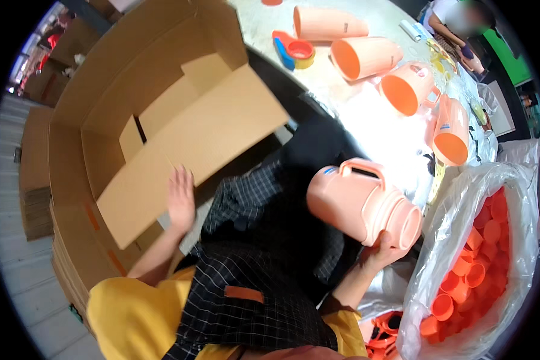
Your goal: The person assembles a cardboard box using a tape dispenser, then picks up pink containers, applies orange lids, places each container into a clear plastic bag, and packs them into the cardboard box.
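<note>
A peach-coloured plastic jug body (348, 201) with a loop handle and a threaded neck lies tilted in front of my lap. My right hand (383, 255) grips it at the neck end, with the thumb on the rim. On the left, my left hand (180, 201) rests with straight fingers against the flap of a large open cardboard box (192, 147). Nothing shows in that hand. The box's inside is partly hidden by the flap.
Several peach jug bodies (366, 57) lie on the worktable (255, 15), beside a tape roll (300, 51). At right stands a clear plastic-lined container (423, 282) full of orange-red cups (475, 275). Another person (456, 24) works at the far right. Flattened cardboard (36, 180) stacks at left.
</note>
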Demonstrator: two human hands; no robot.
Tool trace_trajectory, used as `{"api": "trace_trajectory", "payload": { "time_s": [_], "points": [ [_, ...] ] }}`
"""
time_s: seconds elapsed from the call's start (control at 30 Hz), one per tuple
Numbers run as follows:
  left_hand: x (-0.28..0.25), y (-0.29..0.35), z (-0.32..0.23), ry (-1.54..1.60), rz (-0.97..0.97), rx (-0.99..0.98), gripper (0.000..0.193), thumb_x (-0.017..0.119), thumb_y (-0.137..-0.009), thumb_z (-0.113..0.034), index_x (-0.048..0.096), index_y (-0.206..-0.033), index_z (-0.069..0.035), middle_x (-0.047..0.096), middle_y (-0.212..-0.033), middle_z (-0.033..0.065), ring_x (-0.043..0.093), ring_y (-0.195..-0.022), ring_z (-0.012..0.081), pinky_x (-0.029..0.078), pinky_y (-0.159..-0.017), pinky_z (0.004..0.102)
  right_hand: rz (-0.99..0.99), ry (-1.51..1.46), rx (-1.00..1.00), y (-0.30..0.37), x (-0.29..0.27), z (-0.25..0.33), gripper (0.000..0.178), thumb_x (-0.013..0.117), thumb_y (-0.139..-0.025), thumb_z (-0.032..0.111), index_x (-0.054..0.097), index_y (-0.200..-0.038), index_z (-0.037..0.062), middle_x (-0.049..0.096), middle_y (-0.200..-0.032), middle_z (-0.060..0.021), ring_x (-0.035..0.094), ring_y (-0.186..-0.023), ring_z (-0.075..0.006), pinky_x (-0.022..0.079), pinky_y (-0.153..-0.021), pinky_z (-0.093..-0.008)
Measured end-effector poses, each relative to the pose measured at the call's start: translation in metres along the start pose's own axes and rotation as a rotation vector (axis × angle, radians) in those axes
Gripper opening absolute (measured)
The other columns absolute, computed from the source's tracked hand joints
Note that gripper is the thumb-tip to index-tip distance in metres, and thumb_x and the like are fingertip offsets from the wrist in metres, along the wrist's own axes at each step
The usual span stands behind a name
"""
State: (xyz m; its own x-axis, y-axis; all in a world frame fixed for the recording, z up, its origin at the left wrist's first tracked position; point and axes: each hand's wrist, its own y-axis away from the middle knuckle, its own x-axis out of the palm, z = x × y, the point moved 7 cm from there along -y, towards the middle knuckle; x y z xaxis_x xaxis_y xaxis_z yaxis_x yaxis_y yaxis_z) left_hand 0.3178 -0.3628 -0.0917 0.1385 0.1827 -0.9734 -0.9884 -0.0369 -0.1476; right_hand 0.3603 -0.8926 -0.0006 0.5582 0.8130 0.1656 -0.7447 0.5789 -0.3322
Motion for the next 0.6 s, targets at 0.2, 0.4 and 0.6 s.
{"api": "trace_trajectory", "payload": {
  "time_s": [0.2,0.4,0.6],
  "points": [
    [-0.025,-0.134,0.021,0.132,0.149,-0.097,0.079,0.086,-0.076,-0.023,0.048,-0.142,-0.003,0.047,-0.148,0.0204,0.047,-0.134,0.0407,0.042,-0.108,0.0485,0.089,-0.002,0.175,0.006,0.021,-0.014,0.107,0.092,-0.065,0.046,0.040,-0.145,-0.0036,0.054,-0.137,-0.0187,0.054,-0.127,-0.0310,0.041,-0.111,-0.0435],
    [0.026,-0.264,0.082,0.510,0.634,-0.156,0.073,0.091,-0.071,-0.029,0.059,-0.129,0.001,0.070,-0.114,0.0228,0.067,-0.111,0.0385,0.053,-0.096,0.0452,0.108,-0.015,0.240,0.000,0.024,-0.033,0.109,0.091,-0.066,0.051,0.038,-0.146,-0.0024,0.053,-0.137,-0.0192,0.054,-0.127,-0.0303,0.041,-0.110,-0.0423],
    [0.045,-0.253,0.070,0.130,0.125,-0.161,0.046,0.080,-0.077,-0.020,0.054,-0.111,-0.004,0.066,-0.104,0.0205,0.065,-0.098,0.0409,0.054,-0.082,0.0496,0.000,-0.134,0.423,-0.010,0.040,-0.039,0.105,0.089,-0.070,0.050,0.039,-0.146,-0.0016,0.053,-0.137,-0.0155,0.056,-0.124,-0.0263,0.045,-0.106,-0.0403]
  ]
}}
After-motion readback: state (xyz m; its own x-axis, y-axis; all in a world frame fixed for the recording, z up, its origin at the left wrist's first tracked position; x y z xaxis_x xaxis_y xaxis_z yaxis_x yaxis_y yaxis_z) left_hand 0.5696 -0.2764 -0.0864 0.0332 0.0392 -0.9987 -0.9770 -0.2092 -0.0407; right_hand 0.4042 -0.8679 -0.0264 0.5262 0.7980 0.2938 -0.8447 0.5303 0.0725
